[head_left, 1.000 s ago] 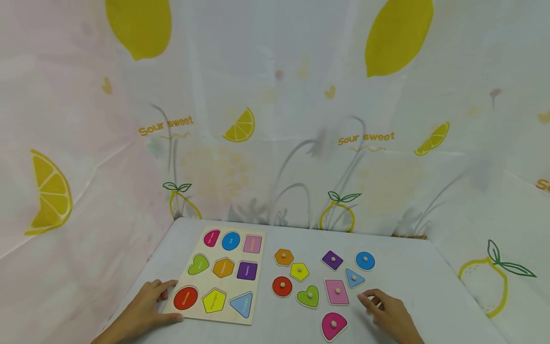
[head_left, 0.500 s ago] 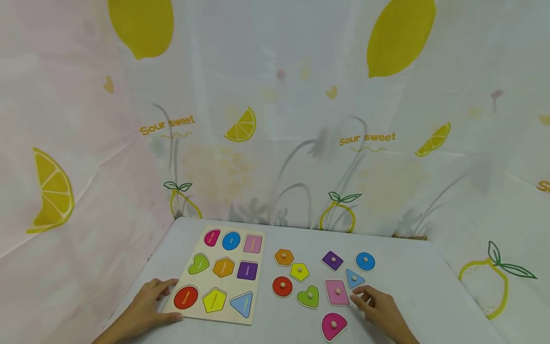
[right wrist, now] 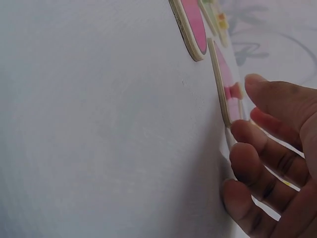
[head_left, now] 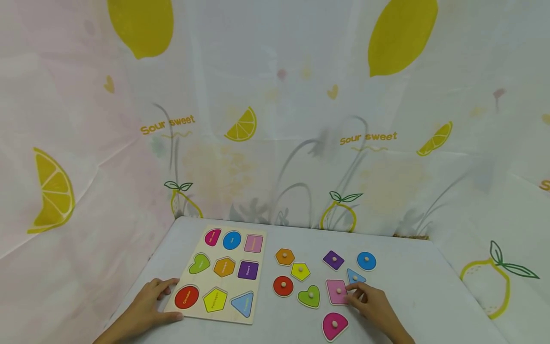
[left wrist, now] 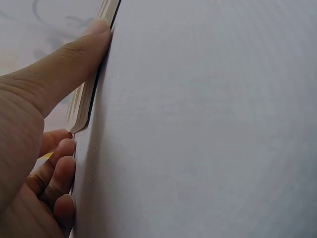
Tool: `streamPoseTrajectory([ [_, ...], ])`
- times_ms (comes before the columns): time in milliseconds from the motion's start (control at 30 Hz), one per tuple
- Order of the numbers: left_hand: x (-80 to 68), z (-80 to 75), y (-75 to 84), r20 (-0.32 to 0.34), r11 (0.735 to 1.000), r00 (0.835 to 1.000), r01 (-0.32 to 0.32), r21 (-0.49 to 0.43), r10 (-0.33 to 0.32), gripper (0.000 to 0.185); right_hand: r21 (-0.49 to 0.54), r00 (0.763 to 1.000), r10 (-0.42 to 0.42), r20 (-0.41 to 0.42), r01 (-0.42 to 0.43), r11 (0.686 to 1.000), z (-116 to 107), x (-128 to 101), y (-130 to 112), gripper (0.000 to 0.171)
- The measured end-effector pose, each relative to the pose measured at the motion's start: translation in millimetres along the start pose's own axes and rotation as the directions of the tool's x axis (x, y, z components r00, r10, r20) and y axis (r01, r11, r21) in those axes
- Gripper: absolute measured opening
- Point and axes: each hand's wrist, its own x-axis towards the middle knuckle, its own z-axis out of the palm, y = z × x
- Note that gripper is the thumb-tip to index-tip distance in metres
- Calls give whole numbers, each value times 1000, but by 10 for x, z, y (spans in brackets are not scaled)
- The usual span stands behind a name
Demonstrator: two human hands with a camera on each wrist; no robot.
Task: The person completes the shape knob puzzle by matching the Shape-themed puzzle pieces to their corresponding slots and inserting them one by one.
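A wooden shape puzzle board lies on the left half of the table. My left hand holds its near left corner, thumb along the front edge and index finger at the left side. My right hand is at the right edge of a pink rectangle piece, which has a small round knob. In the right wrist view, the thumb and fingers stand apart, with the thumb tip near the knob. Just behind this hand lies a light blue triangle piece, partly covered by the fingers.
Several other knobbed pieces lie loose around: a magenta half-round, a green heart, a red circle, a yellow pentagon, an orange hexagon, a purple square and a blue oval. A lemon-printed cloth hangs behind.
My right hand has moved left from beside the pieces to the pink rectangle's right edge. The left hand stays at the board's corner.
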Motion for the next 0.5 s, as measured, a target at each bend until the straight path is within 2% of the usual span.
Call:
streamPoseTrajectory([
  [267, 11, -4, 13, 3, 1000, 1000, 16, 2, -16, 96, 2, 999, -36, -15, 36, 999, 40, 54, -34, 24],
  [500, -11, -5, 22, -2, 1000, 1000, 11, -7, -11, 95, -30, 999, -11, -51, 10, 999, 110, 87, -70, 13],
])
